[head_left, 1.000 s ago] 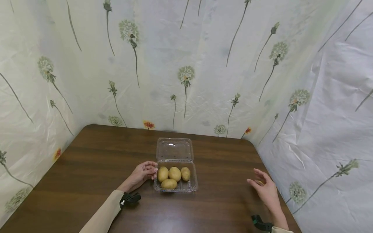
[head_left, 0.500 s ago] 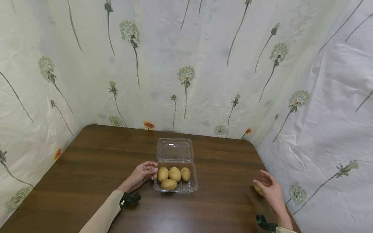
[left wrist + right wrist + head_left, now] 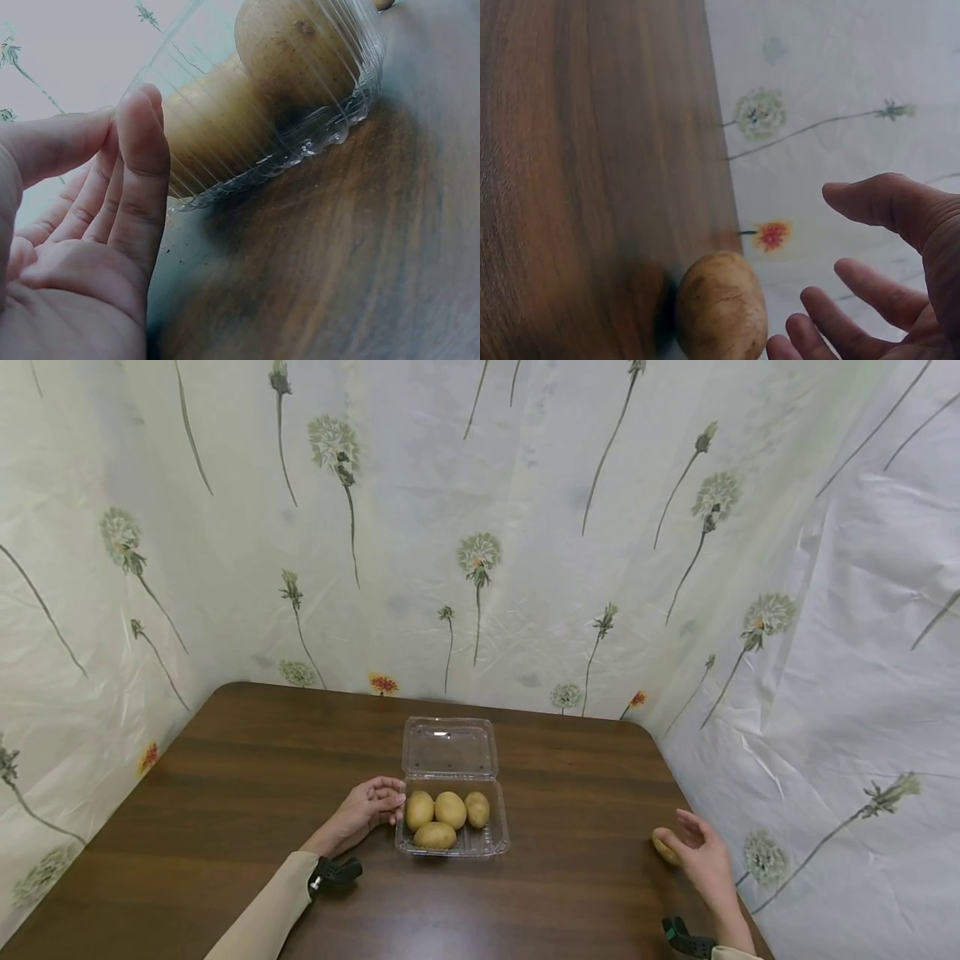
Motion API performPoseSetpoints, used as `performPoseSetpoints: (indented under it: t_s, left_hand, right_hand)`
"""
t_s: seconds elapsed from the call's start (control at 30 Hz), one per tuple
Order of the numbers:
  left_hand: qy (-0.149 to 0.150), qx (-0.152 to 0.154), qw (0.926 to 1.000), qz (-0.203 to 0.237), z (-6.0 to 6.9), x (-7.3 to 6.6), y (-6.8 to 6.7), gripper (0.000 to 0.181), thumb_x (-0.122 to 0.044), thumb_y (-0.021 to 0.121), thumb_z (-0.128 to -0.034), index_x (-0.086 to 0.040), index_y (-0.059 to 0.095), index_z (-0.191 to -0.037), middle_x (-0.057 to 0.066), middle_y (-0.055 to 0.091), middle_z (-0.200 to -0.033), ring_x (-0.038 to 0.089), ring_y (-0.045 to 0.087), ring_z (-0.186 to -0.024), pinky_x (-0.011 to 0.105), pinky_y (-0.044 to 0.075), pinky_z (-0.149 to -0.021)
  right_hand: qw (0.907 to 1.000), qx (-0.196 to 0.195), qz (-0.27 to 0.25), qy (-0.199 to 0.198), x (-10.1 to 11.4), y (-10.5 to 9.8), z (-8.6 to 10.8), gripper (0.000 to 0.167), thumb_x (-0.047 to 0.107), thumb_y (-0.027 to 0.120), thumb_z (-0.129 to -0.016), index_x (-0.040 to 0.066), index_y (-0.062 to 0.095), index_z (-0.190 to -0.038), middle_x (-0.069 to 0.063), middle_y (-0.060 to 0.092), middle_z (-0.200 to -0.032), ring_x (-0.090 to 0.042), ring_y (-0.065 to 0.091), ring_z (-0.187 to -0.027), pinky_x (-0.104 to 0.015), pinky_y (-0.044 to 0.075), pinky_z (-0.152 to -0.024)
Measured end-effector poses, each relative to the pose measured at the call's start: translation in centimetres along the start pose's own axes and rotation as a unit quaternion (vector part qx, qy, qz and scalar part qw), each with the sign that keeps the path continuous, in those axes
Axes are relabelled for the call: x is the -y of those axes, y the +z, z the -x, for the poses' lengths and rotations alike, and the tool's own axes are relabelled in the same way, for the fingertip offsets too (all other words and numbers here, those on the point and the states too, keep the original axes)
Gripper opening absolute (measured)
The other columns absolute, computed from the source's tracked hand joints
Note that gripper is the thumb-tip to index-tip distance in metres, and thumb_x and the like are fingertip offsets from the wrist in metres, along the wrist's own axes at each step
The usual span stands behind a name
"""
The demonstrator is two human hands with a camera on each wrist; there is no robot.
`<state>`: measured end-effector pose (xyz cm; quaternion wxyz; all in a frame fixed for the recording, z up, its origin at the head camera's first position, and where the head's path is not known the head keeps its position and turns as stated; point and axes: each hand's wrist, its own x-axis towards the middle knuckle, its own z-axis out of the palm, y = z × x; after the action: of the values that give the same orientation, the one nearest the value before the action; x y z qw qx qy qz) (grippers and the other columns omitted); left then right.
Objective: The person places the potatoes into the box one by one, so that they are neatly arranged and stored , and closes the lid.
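Observation:
A clear plastic clamshell container [image 3: 495, 842] lies on the table with its lid [image 3: 450, 750] folded back. Several potatoes [image 3: 450, 810] sit inside, with bare room at its right end. My left hand [image 3: 363, 814] pinches the container's left rim between thumb and fingers, which the left wrist view shows close up. Near the table's right edge, a single potato [image 3: 663, 850] rests on the wood. Over and beside it is my right hand [image 3: 707, 864]; in the right wrist view its thumb and fingers stand apart, with the potato [image 3: 721, 307] just outside them.
The brown wooden table [image 3: 300, 760] has rounded far corners. A flower-printed curtain [image 3: 525, 568] hangs behind it and along both sides, close to its right edge. Each wrist wears a black camera mount [image 3: 335, 870].
My right hand has moved right and slightly towards me, so the lone potato shows more beside it. My left hand and the container have stayed in place.

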<state>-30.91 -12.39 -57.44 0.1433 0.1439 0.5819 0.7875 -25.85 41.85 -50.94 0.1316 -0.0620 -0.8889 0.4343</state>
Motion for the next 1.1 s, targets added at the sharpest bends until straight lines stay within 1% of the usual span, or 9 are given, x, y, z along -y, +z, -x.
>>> performPoseSetpoints:
  t_s: [0.03,0.13,0.27,0.37,0.47,0.7,0.8,0.93,1.1]
  left_hand:
    - [0.001,-0.002,1.0,-0.001,-0.1,0.3,-0.1,0.033,-0.005,0.058,-0.0956,0.008,0.042,-0.121,-0.001,0.064,-0.082,0.009,0.062,-0.07,0.022,0.052,-0.062]
    - [0.001,-0.001,1.0,-0.004,-0.1,0.4,-0.2,0.035,-0.005,0.057,-0.0959,0.01,0.04,-0.123,-0.001,0.064,-0.081,0.009,0.062,-0.07,0.022,0.052,-0.062]
    - [0.002,0.0,0.9999,-0.012,0.0,0.2,-0.1,0.04,-0.007,0.058,-0.096,0.012,0.039,-0.125,-0.001,0.064,-0.081,0.01,0.062,-0.07,0.022,0.051,-0.063]
    - [0.002,0.001,0.9999,-0.014,0.1,0.1,-0.1,0.042,-0.009,0.059,-0.0958,0.012,0.038,-0.126,0.0,0.064,-0.082,0.01,0.062,-0.071,0.022,0.052,-0.063]
    - [0.002,0.002,0.9999,-0.014,0.1,0.0,-0.2,0.042,-0.009,0.059,-0.0958,0.011,0.038,-0.126,0.0,0.064,-0.083,0.01,0.062,-0.071,0.022,0.052,-0.063]
    - [0.0,0.001,0.9999,-0.014,-0.1,0.0,-0.3,0.042,-0.01,0.06,-0.0955,0.01,0.039,-0.126,0.001,0.063,-0.083,0.01,0.062,-0.071,0.022,0.052,-0.063]
    - [0.001,0.002,0.9999,-0.014,0.0,0.0,-0.3,0.042,-0.01,0.06,-0.0956,0.011,0.039,-0.126,0.001,0.063,-0.083,0.01,0.062,-0.071,0.022,0.052,-0.063]
    - [0.003,0.005,0.9999,-0.011,0.0,-0.1,-0.1,0.041,-0.009,0.059,-0.0958,0.011,0.039,-0.125,0.001,0.063,-0.083,0.01,0.062,-0.071,0.022,0.052,-0.063]
    - [0.006,0.005,0.9999,-0.006,0.0,-0.1,-0.1,0.039,-0.008,0.059,-0.0957,0.01,0.04,-0.124,0.001,0.064,-0.083,0.01,0.062,-0.071,0.022,0.052,-0.062]
  right_hand:
    - [1.0,0.003,0.0,0.006,-0.2,0.0,0.0,0.064,0.028,0.069,-0.091,-0.005,0.043,-0.139,-0.028,0.046,-0.139,-0.043,0.042,-0.129,0.003,0.035,-0.084]
    - [0.9997,0.008,0.01,0.023,-0.8,0.0,-0.1,0.064,0.029,0.068,-0.091,-0.005,0.042,-0.139,-0.029,0.045,-0.14,-0.044,0.042,-0.13,0.0,0.037,-0.084]
    - [0.9976,0.025,0.04,0.051,-1.3,-0.1,0.0,0.066,0.034,0.065,-0.093,-0.005,0.04,-0.14,-0.03,0.044,-0.141,-0.045,0.043,-0.129,-0.015,0.044,-0.089]
    - [0.9964,0.031,0.045,0.065,-1.6,0.1,-0.1,0.067,0.033,0.064,-0.093,-0.005,0.039,-0.141,-0.032,0.044,-0.139,-0.046,0.044,-0.128,-0.012,0.044,-0.082]
    - [0.9964,0.027,0.041,0.069,-1.9,0.3,-0.1,0.066,0.03,0.064,-0.093,-0.006,0.038,-0.142,-0.034,0.045,-0.138,-0.045,0.045,-0.127,-0.001,0.033,-0.071]
    - [0.9952,0.035,0.056,0.072,-2.6,0.6,-0.1,0.061,0.027,0.061,-0.094,-0.006,0.039,-0.141,-0.031,0.047,-0.138,-0.042,0.049,-0.124,-0.003,0.036,-0.07]
    - [0.9923,0.05,0.076,0.084,-2.9,0.7,-0.1,0.063,0.031,0.061,-0.094,-0.007,0.039,-0.14,-0.032,0.045,-0.14,-0.043,0.049,-0.124,-0.011,0.042,-0.072]
    - [0.989,0.053,0.095,0.1,-2.9,0.8,0.0,0.065,0.034,0.062,-0.093,-0.006,0.042,-0.14,-0.034,0.045,-0.138,-0.044,0.05,-0.121,-0.031,0.049,-0.081]
    - [0.9876,0.05,0.106,0.104,-2.9,0.9,0.0,0.067,0.037,0.062,-0.092,-0.006,0.043,-0.139,-0.035,0.046,-0.136,-0.044,0.05,-0.119,-0.047,0.048,-0.088]
